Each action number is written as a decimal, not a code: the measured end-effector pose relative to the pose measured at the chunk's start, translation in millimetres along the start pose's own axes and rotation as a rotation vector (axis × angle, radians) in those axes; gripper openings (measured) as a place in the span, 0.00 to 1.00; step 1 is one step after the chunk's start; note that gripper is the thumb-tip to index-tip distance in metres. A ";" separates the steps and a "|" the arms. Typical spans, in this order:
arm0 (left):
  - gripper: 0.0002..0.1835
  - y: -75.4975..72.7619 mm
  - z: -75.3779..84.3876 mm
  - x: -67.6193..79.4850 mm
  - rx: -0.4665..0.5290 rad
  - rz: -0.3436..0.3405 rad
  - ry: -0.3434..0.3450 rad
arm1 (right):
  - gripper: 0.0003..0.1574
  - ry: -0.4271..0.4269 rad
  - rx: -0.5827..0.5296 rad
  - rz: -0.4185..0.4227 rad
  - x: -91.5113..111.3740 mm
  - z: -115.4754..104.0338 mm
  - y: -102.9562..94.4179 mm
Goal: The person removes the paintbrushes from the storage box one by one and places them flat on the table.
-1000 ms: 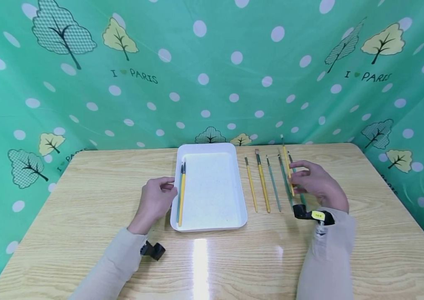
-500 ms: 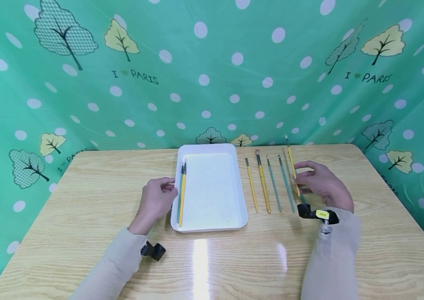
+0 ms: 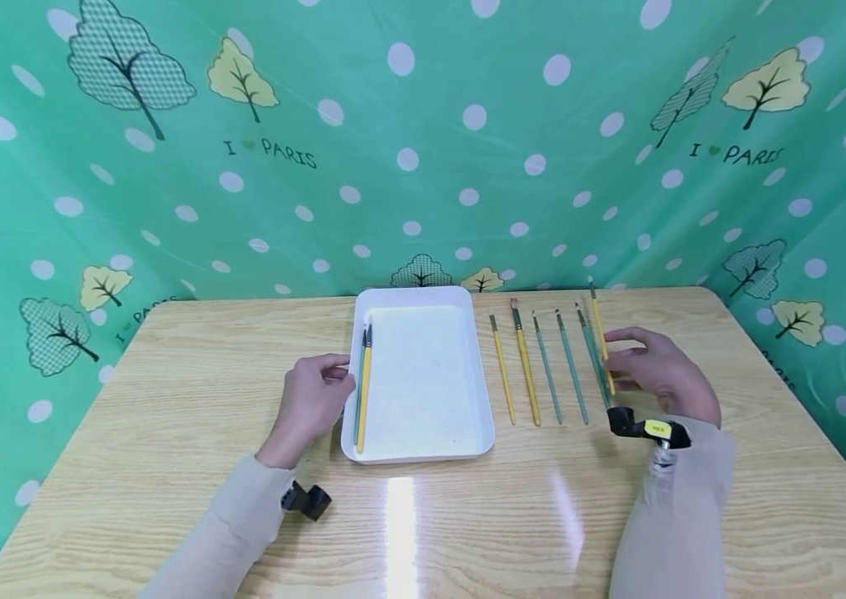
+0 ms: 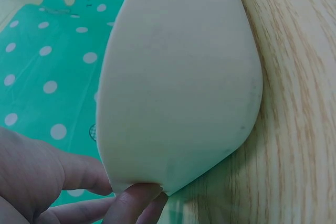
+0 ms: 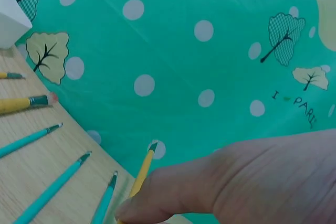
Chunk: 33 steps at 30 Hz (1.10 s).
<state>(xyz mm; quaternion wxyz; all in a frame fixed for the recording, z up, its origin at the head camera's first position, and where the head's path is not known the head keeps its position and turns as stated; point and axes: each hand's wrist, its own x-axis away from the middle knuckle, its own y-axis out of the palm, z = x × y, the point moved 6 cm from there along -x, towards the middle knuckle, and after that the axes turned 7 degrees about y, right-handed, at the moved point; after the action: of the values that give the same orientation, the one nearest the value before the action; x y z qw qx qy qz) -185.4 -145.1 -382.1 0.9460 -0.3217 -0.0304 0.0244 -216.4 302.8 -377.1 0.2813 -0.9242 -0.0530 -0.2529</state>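
Yellow paint covers the handle of the slim paintbrush (image 3: 600,324) that the right hand (image 3: 662,374) pinches between thumb and fingers, its bristle end raised and pointing toward the green polka-dot cloth (image 3: 423,200). It is just to the right of a row of 5 paintbrushes lying side by side on the wood-grain table (image 3: 190,391): a thin yellow brush (image 3: 503,374), a thicker yellow brush (image 3: 526,366) with reddish bristles, and 3 teal brushes (image 3: 546,366). The left hand (image 3: 314,395), well apart from the right, grips the left wall of the white rectangular tray (image 3: 423,456). Inside, along that wall, 2 brushes lie close together, 1 teal-handled brush (image 3: 358,391) and 1 yellow-handled brush (image 3: 365,391), both with bristles toward the cloth. Each pale sleeve (image 3: 677,516) carries a black wrist camera (image 3: 308,502).
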 end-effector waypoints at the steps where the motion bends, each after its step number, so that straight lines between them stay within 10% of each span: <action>1: 0.20 -0.1 0.0 -0.1 0.000 0.000 0.000 | 0.39 0.004 -0.004 0.003 -0.2 1.3 -0.5; 33: 0.20 0.0 -0.2 -0.3 0.012 -0.003 0.000 | 0.34 0.201 -0.002 0.132 -6.8 32.5 -14.2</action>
<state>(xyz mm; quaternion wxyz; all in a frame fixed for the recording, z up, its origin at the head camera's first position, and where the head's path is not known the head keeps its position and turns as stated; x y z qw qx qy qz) -185.6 -145.3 -382.3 0.9480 -0.3158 -0.0309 0.0232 -211.5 332.7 -396.7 0.3004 -0.8959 0.0365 -0.3253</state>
